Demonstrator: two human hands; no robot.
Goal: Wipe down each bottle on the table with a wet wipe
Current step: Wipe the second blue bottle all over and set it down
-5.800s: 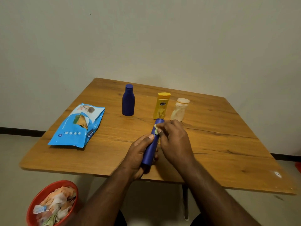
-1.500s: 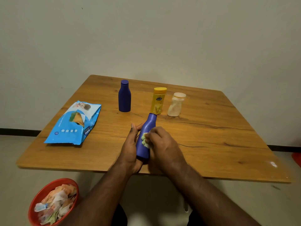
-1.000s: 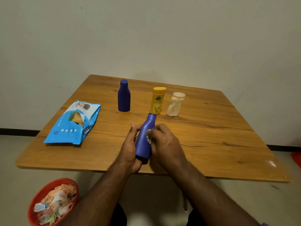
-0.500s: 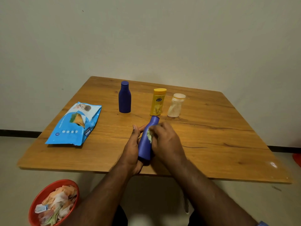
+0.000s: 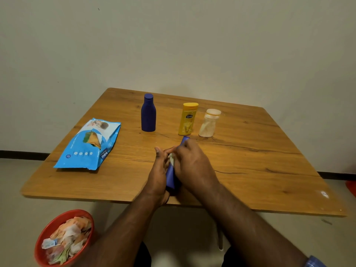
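Over worktop (image 5: 250, 170) near edge: left hand (image 5: 159, 176) gripping blue bottle (image 5: 170, 178), right hand (image 5: 192, 164) pinching wipe (image 5: 171, 158) against it.

Plain off-white wall (image 5: 192, 45) fills upper half, few tiny dark specks on it. Dark skirting strip (image 5: 21, 154) runs along wall base, seen left and right of bench. Wooden bench (image 5: 260, 160), warm brown, visible grain with dark streaks, rounded edges, small glare spot near right front corner. Pale bench leg (image 5: 220, 237) below front edge. Floor (image 5: 17, 218) light beige, smooth. Red object (image 5: 351, 186) at far right edge, cut off. Lighting even, dim, indoor.
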